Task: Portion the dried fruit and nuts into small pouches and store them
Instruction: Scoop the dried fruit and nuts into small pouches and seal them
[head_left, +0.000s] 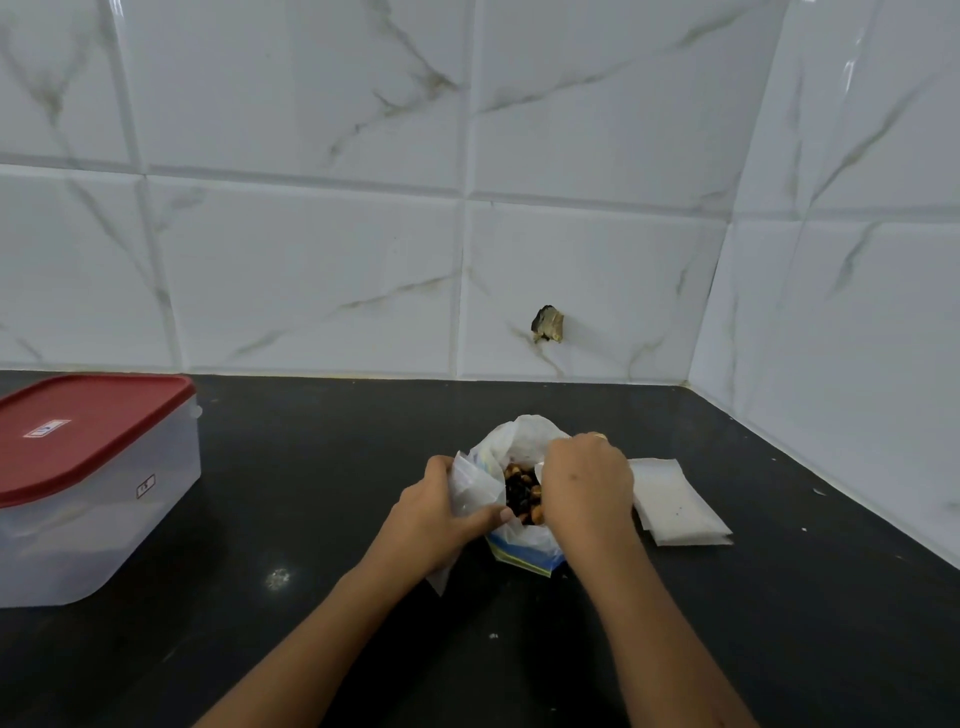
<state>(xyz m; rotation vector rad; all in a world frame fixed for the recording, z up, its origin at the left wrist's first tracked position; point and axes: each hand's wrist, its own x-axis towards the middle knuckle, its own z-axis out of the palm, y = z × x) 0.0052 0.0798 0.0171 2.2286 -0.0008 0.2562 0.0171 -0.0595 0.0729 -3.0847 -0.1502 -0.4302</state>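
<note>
Item: dried fruit and nuts (522, 496), heaped in an open plastic bag (524, 434) at the centre of the black countertop (311, 467).
Left hand (441, 512): at 9 o'clock of the bag, fingers curled, thumb pinching its thin wall.
Right hand (587, 483): at 3 o'clock, fingers bent down into the mouth; whether they hold anything cannot be told.
Empty pouches (675, 506): stacked further out at 3 o'clock.
Red-lidded container (93, 478): far out at 9 o'clock.
Risk: the limp bag would likely sag or tip if the left hand's grip slackens, scattering nuts.

left hand (435, 512), right hand (587, 486), seemingly gripping bag (522, 434)
</note>
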